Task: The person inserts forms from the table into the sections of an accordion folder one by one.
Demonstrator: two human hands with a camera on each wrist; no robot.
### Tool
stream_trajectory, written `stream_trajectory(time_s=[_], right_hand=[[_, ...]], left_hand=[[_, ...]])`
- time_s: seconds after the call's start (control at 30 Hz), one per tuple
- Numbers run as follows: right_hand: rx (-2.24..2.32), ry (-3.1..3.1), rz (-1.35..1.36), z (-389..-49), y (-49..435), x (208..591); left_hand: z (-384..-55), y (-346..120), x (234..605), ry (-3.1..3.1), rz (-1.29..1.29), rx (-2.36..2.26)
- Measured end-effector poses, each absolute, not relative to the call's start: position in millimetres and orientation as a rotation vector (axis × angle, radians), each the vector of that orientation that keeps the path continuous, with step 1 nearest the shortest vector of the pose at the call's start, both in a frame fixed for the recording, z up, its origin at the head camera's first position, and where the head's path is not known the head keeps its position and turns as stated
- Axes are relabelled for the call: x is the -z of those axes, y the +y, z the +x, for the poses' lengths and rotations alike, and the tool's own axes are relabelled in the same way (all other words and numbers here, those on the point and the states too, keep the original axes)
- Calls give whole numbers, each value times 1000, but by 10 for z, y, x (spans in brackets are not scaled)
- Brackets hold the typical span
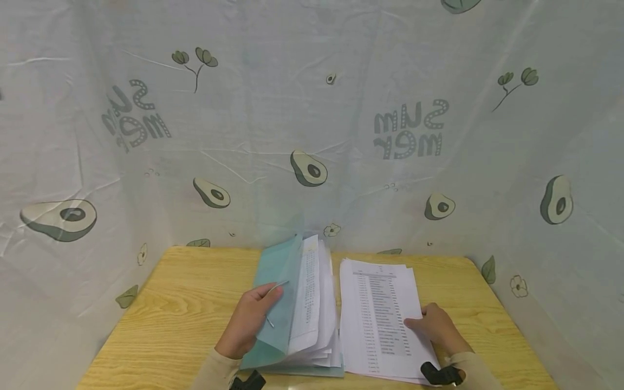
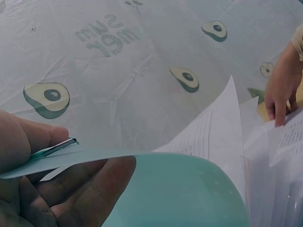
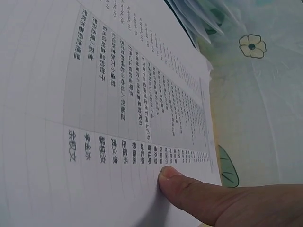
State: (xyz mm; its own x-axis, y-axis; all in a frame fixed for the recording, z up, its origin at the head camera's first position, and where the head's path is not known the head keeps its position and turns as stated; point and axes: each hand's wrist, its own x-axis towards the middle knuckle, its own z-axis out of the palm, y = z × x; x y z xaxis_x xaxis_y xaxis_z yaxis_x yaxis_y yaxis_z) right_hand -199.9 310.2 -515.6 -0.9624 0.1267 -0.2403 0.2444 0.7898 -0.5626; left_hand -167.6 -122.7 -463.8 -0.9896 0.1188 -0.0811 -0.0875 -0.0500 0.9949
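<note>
A teal folder [image 1: 278, 265] stands partly open on the table, its cover raised, with a sheaf of printed sheets [image 1: 312, 292] fanned inside. My left hand [image 1: 251, 319] grips the cover, thumb on one face and fingers behind it. Under that thumb lies a thin bent metallic strip [image 2: 59, 148], perhaps a file fastener; its ends show on both sides of the thumb in the head view. To the right is a stack of printed paper sheets [image 1: 380, 319] bearing a table of text. My right hand [image 1: 436, 327] pinches the stack's right edge, thumb on top; its other fingers are mostly hidden.
The wooden table [image 1: 195, 287] extends left and right of the papers. A pale curtain [image 1: 263, 124] printed with avocados encloses the back and sides. Black wrist devices [image 1: 441, 374] sit on both wrists.
</note>
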Motion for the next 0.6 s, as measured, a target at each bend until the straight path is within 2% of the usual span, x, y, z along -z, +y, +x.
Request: stream_trajectory(time_s=[0.6], right_hand=[[880,2785,329,-2040,3147,5185]], left_hand=[[-1664,-1225,4625,2045,57,-2182]])
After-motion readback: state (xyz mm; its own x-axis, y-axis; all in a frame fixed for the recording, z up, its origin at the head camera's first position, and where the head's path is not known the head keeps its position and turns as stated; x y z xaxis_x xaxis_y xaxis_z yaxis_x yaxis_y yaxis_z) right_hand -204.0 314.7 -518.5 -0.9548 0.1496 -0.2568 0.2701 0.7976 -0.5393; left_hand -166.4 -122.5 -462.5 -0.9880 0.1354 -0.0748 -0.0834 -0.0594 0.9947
